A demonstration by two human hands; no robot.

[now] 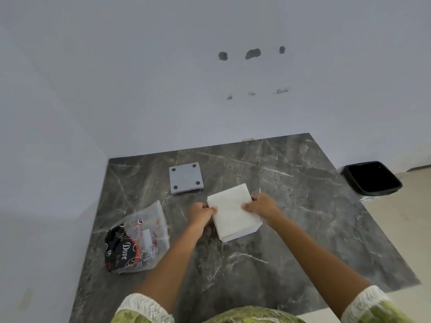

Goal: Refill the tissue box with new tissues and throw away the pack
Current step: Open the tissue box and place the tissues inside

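A square white stack of tissues (231, 210) sits in the middle of the dark marble table, resting in or on a pale grey box (255, 228) whose edge shows at its lower right. My left hand (201, 213) grips the stack's left edge. My right hand (262, 205) grips its right edge. The grey square box lid (185, 178), with dark round pads at its corners, lies flat behind and to the left. The opened clear-and-black plastic tissue pack (136, 241) lies crumpled at the table's left side.
A black waste bin (370, 178) stands on the pale floor beyond the table's right edge (373, 229). White walls close off the back and left sides of the table.
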